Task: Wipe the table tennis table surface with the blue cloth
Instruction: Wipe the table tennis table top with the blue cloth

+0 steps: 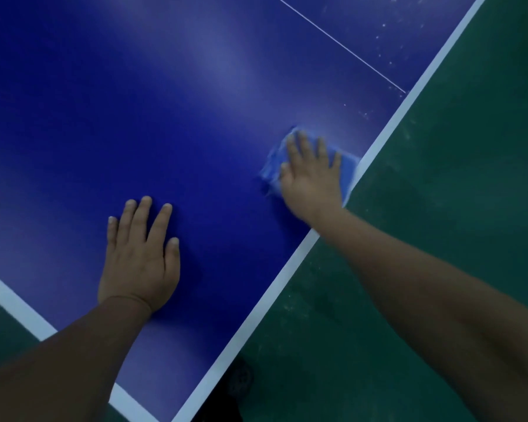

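The dark blue table tennis table (134, 102) fills most of the head view, with white border lines along its edges. My right hand (311, 175) lies flat with straight, spread fingers on the blue cloth (273, 166), pressing it onto the table close to the right edge. The cloth is crumpled and sticks out to the left and right of the hand; it looks blurred. My left hand (139, 254) rests flat on the bare table surface near the corner, fingers straight, holding nothing.
A thin white centre line (339, 44) runs across the far part of the table. White specks dot the surface at the far right (387, 41). Green floor (454, 208) lies beyond the right edge and at the lower left. A dark shoe (241, 379) shows below the table edge.
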{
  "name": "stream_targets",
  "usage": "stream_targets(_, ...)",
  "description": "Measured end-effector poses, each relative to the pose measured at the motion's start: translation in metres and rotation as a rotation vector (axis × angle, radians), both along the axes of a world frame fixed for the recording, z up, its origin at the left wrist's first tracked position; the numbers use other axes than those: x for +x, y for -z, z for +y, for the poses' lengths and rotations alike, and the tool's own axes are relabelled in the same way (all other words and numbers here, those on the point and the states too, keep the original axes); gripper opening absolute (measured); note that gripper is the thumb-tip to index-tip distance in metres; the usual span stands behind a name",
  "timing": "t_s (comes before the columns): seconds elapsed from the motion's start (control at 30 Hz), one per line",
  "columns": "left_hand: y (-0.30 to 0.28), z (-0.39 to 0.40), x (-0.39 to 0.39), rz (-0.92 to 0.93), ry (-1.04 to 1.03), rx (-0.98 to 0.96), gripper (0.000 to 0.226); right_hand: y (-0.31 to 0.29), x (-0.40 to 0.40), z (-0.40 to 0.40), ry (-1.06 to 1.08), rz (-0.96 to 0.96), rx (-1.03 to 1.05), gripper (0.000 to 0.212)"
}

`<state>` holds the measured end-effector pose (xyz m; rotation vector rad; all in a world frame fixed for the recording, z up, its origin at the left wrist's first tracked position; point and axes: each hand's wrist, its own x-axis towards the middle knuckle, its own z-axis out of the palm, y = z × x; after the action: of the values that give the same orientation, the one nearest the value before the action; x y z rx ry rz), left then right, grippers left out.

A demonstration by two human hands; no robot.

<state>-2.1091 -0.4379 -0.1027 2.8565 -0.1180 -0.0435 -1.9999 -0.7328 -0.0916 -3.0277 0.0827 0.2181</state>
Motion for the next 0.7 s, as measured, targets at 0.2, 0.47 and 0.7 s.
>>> stream_targets(0.2, -0.001, -0.001, -0.001, 0.011, -0.004, 0.015, 0.063, 0.000, -0.018, -0.007, -0.370, 0.050, -0.027, 0.064)
stream_targets(0.47, -0.001, 0.001, 0.002, 0.022, -0.016, 0.008, 0.062, -0.005, 0.034, -0.047, 0.101, 0.017, 0.025, 0.059)
stream_targets(0.7, -0.004, -0.009, 0.002, 0.030, -0.085, 0.067, 0.063, -0.004, 0.014, -0.023, -0.490, 0.072, 0.001, 0.062)
